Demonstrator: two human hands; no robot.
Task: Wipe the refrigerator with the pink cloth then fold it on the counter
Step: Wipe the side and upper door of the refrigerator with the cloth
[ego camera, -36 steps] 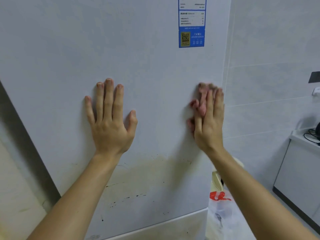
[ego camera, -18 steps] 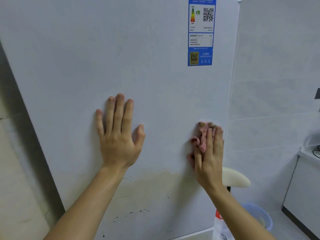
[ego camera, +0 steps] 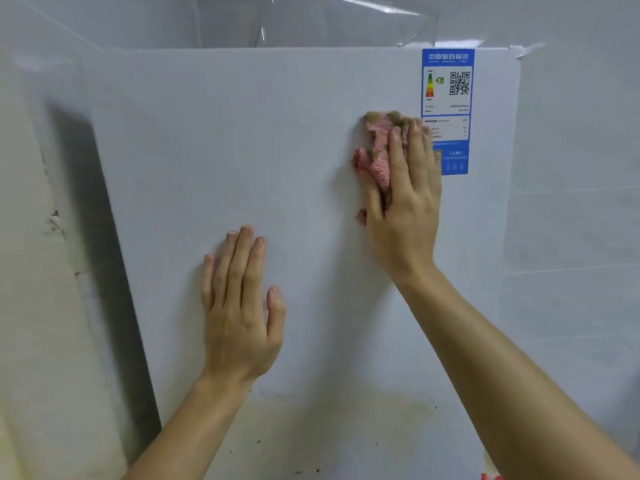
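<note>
The white refrigerator point(ego camera: 277, 161) fills the view, its top edge visible. My right hand point(ego camera: 405, 202) presses the crumpled pink cloth point(ego camera: 375, 150) flat against the door, high up and just left of the blue energy label point(ego camera: 453, 81); the fingers are straight and cover part of the label. Lower and further left, my left hand point(ego camera: 242, 306) lies flat on the door with fingers spread, holding nothing. A yellowish stain with dark specks point(ego camera: 363, 417) marks the door below both hands.
A clear plastic sheet point(ego camera: 329, 22) lies on top of the refrigerator. A tiled wall point(ego camera: 581, 202) is to the right. A rough cream wall point(ego camera: 31, 271) and a dark gap run down the left side.
My right hand has slid the cloth upward on the door to beside the blue label. The view has tilted up, showing the refrigerator's top. My left hand stays flat on the door.
</note>
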